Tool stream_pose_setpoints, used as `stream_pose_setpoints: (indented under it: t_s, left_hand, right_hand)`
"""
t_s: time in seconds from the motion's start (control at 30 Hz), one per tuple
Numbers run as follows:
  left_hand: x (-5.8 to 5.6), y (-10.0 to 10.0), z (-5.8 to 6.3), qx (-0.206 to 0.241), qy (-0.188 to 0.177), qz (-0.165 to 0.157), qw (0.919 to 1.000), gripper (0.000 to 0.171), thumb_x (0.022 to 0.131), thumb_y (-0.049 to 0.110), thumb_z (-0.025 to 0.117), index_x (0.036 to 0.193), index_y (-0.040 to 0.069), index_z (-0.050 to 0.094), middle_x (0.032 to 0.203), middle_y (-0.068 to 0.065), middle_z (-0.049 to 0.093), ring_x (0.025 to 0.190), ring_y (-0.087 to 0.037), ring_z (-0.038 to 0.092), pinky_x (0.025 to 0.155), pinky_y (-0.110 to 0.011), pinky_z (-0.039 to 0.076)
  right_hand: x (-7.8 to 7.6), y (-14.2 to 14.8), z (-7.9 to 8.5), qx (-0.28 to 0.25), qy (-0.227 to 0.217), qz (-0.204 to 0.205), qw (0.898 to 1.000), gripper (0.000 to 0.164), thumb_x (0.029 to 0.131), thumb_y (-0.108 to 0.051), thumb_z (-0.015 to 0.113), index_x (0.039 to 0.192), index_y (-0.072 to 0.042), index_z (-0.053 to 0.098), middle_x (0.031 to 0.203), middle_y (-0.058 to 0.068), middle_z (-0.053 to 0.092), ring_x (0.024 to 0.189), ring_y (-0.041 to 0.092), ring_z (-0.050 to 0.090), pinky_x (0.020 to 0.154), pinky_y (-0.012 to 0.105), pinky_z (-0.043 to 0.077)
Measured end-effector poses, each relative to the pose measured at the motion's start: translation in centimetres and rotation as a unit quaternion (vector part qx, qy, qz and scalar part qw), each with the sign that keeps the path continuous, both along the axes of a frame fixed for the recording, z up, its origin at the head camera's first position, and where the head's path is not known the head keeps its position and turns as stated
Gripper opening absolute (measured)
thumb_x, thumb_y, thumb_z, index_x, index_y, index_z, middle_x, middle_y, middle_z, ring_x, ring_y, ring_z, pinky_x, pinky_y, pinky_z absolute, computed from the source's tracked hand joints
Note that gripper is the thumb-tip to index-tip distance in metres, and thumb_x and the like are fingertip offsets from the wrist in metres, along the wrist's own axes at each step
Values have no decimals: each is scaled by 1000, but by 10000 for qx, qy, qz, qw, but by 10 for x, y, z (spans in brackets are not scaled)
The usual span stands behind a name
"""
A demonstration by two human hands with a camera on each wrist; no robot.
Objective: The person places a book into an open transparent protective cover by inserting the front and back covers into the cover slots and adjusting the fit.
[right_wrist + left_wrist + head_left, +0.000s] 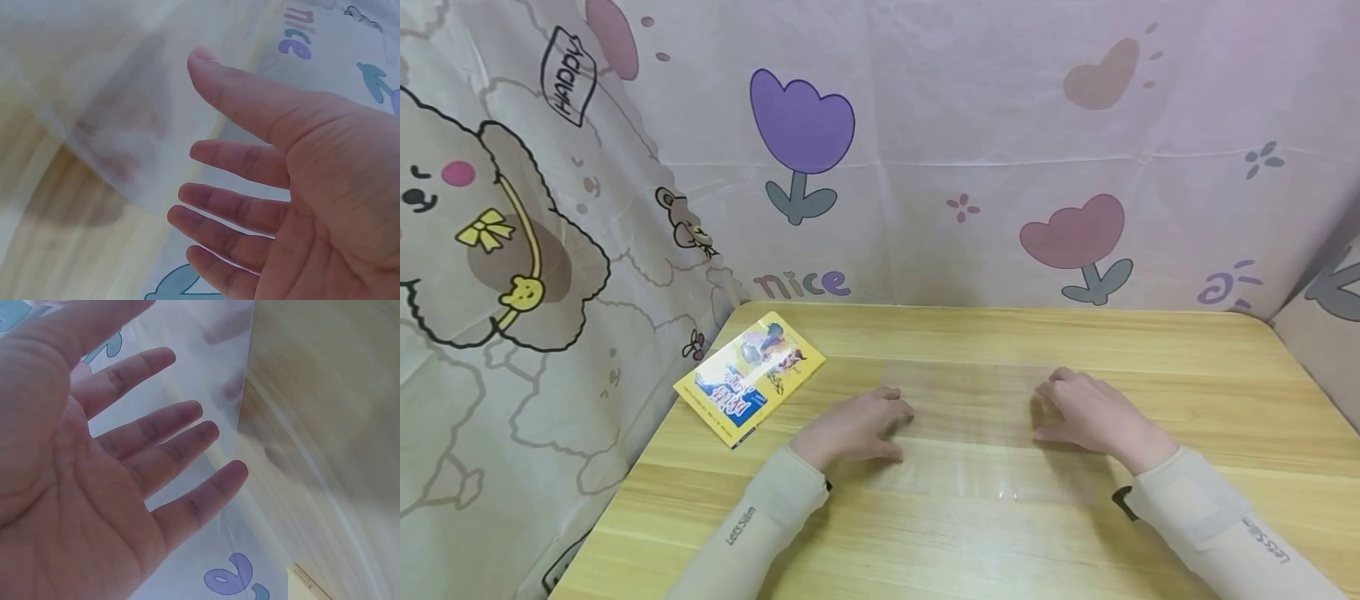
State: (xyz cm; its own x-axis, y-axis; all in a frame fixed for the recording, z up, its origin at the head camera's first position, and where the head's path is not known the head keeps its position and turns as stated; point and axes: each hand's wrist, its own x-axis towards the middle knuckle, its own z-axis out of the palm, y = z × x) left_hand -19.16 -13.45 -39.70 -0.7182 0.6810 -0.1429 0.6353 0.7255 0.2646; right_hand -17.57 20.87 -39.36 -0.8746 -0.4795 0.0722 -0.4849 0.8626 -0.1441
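Note:
A clear, glossy plastic sheet (973, 429) lies on the wooden table between the two hands. My left hand (859, 425) is over its left edge, fingers spread and slightly bent, holding nothing. Over the right edge is my right hand (1092, 415), its fingers loosely bent and its palm free. In the left wrist view the left hand's fingers (187, 503) stand apart from each other. The right wrist view shows the sheet's pale, reflecting corner (134, 150) beyond the right fingertips (187, 194).
A yellow book (752, 377) with a blue title panel lies at a slant on the table's back left, beyond the left hand. Printed cloth (910, 225) hangs along the back and both sides of the wooden table (1210, 367).

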Motion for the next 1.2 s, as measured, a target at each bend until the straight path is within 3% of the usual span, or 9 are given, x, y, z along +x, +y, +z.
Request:
stream_pose_setpoints:
  t_s: [0.13,0.23,0.47,0.67,0.9,1.2]
  left_hand:
    - [1,-5,1,237,320,31,9992,49,83,32,74,125,11,64,131,-3,56,123,-21,48,101,-36,39]
    - [2,-9,3,441,603,193,9970,44,86,31,72,123,10,64,126,-3,59,110,-17,57,94,-32,46]
    - [6,-21,9,729,1164,399,9897,40,87,30,71,120,9,66,114,-2,64,95,-14,62,82,-28,51]
    - [11,-34,12,672,1440,678,9850,39,86,31,72,119,11,67,115,-2,65,96,-15,62,82,-29,51]
    - [19,-52,14,478,1528,1244,9792,39,86,34,71,119,14,67,120,-1,64,107,-18,59,88,-34,50]
    - [28,-78,13,457,1685,1788,9683,37,84,33,73,116,15,68,116,0,66,102,-19,63,82,-37,53]
  right_hand:
    - [1,-8,6,-68,47,13,10000,59,70,-39,81,112,1,69,105,15,63,83,27,62,72,46,54]
    - [1,-15,9,-81,-9,12,10000,58,73,-39,80,114,1,69,107,16,63,85,29,63,73,47,53]
    - [-1,-31,18,-134,-12,28,9999,59,77,-38,78,119,1,66,109,16,62,88,30,63,76,47,52]
    - [-7,-47,26,-68,123,158,9998,60,78,-38,77,123,0,64,110,16,63,91,32,63,77,47,52]
    - [-16,-72,31,70,82,296,9995,65,79,-42,75,129,-2,61,110,14,62,92,28,62,77,43,53]
    - [-32,-107,38,117,-151,501,9986,65,84,-42,71,134,-2,57,117,15,61,100,29,61,84,42,51]
